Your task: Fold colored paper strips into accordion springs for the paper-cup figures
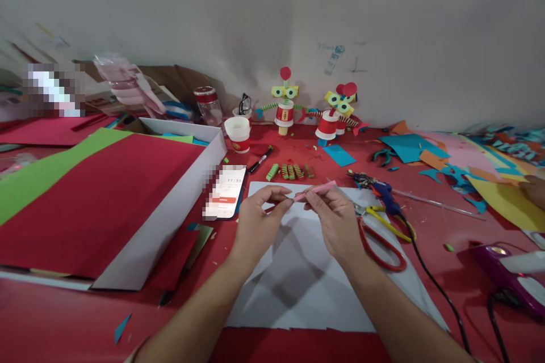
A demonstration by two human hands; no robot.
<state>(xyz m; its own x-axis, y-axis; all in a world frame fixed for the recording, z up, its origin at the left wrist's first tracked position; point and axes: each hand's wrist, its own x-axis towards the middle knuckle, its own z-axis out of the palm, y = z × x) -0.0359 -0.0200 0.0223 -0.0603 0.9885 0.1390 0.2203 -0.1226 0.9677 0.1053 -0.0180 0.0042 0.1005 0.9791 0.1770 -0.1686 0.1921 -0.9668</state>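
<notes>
Over the white paper sheet point(283, 306), my two hands meet at a narrow pink paper strip point(326, 186). My right hand point(334, 218) pinches the strip, and its free end points up to the right. The fingertips of my left hand point(259, 218) are closed at the strip's left end. A dark red piece, perhaps another strip, shows partly by the left fingers; the rest is hidden. Red-handled scissors point(385, 249) lie right of my right hand, beside a yellow-handled tool point(394, 224). Folded paper springs point(292, 172) lie beyond the sheet.
Paper-cup figures point(284, 115) stand near the wall, with stacked paper cups point(237, 135) to their left. A phone point(225, 193) and a box of coloured paper point(110, 193) lie left. A glue gun point(385, 195), its cable, a power strip point(511, 278) and another person's hand point(534, 193) are right.
</notes>
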